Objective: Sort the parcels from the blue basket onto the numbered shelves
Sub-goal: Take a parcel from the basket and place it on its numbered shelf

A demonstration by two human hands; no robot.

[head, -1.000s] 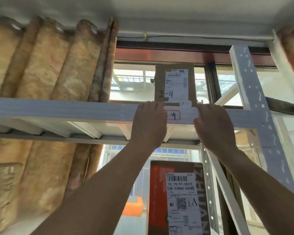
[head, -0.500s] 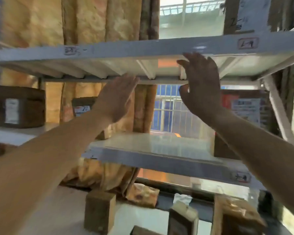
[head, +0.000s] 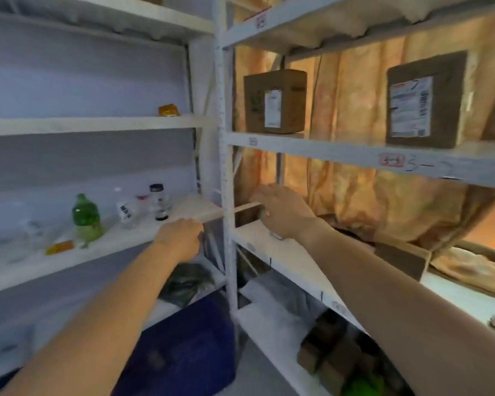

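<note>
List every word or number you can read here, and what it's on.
"3-", next digit smeared: handwritten on the middle shelf edge.
Red-bordered tag beside it: too blurred to read.
Label on the left parcel: too blurred.
Label on the right parcel: too blurred.
Top shelf tag: too blurred.

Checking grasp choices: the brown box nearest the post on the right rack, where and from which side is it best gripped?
Probably by the two side faces of the cardboard box, one hand each, coming from the open front of the shelf. It stands upright, label outward, with free space either side and a curtain behind.
</note>
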